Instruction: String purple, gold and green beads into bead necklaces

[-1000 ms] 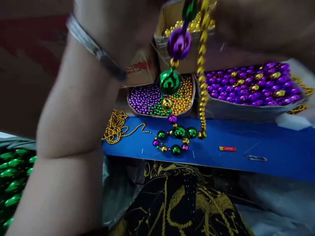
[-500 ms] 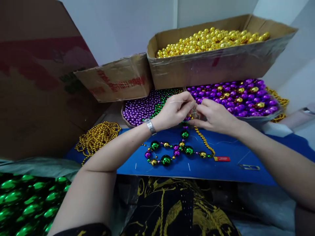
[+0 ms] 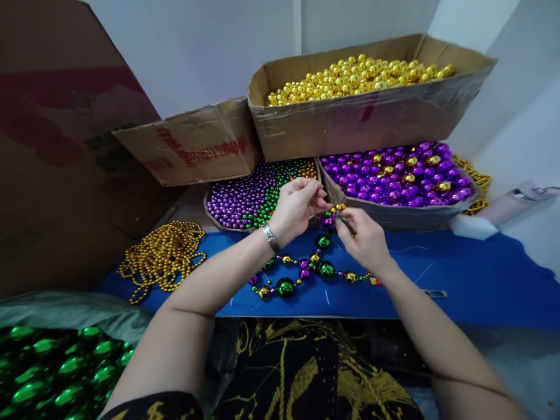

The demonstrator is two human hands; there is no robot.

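A bead necklace (image 3: pixel 326 269) of green, purple and gold beads lies looped on the blue table; its upper end rises to my hands. My right hand (image 3: pixel 363 236) pinches that end, close to a purple bead cluster (image 3: pixel 327 220) and small gold beads (image 3: pixel 338 207). To its left, my left hand (image 3: pixel 297 207) has its fingers curled together beside the cluster; what they hold, if anything, is too small to make out. A metal watch (image 3: pixel 270 238) circles my left wrist.
Behind my hands stand boxes of small mixed beads (image 3: pixel 236 198) and purple beads (image 3: pixel 394 186). Above them sits a carton (image 3: pixel 367 131) of gold beads. Gold bead strands (image 3: pixel 161 256) lie left, green beads (image 3: pixel 56 373) lower left, a metal clip (image 3: pixel 435 293) right.
My hands have moved apart slightly, the right one lower beside the necklace end. Gold beads now show between them. The view has shifted a little.
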